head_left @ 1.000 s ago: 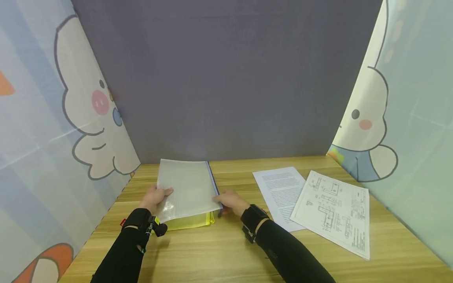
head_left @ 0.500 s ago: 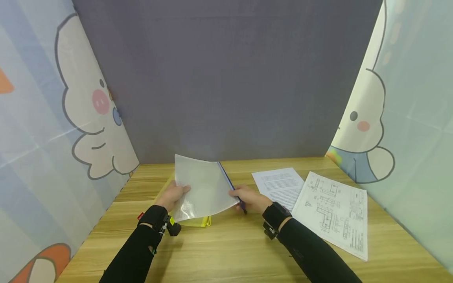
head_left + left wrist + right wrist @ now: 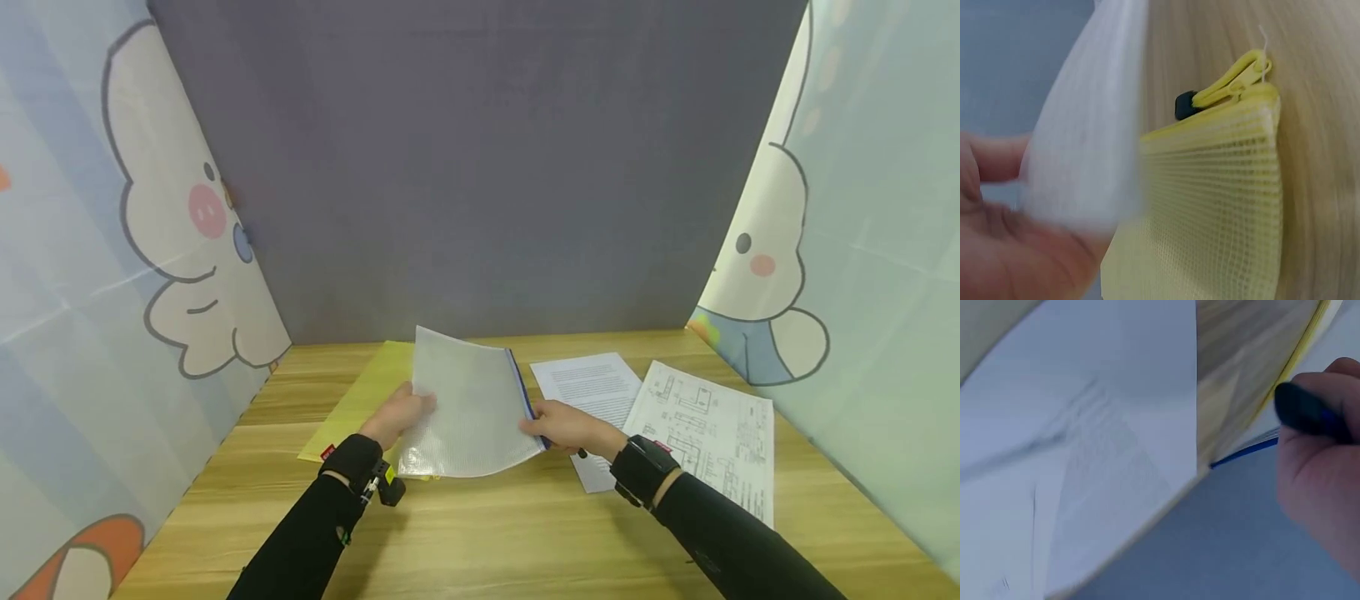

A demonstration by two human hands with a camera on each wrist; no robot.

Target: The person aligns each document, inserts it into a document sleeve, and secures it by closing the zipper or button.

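We see a person's left hand [image 3: 397, 412] and right hand [image 3: 566, 425] holding a white pouch [image 3: 474, 417] up between them, over a table [image 3: 487, 542] with striped, pale wood grain and partly over a yellow pouch [image 3: 356, 404]. Only the head view gives us the white pouch whole: a thin, translucent, finely ribbed, four-sided sheet, its near edge sagging in a shallow curve, its near left corner glossy. A blue zip [image 3: 521, 387] trims its right side, running away from the person; foreshortening keeps us from telling whether the long axis follows it. The left thumb lies across the left edge, pinching it against fingers hidden beneath, whose bend we cannot tell. The right thumb presses by the zip's near end, with the fingers curled underneath. The left wrist view alone brings us the yellow pouch's square-gridded mesh and its looped zip cord with a black tip [image 3: 1185, 105]; there, the white pouch is a blurred pale flap. In the right wrist view we make out a dark, rounded tab [image 3: 1297, 407] jutting from the right hand's curled grip. To the right, a drawing sheet [image 3: 727, 425] overlaps a text sheet [image 3: 588, 385], both flat paper.
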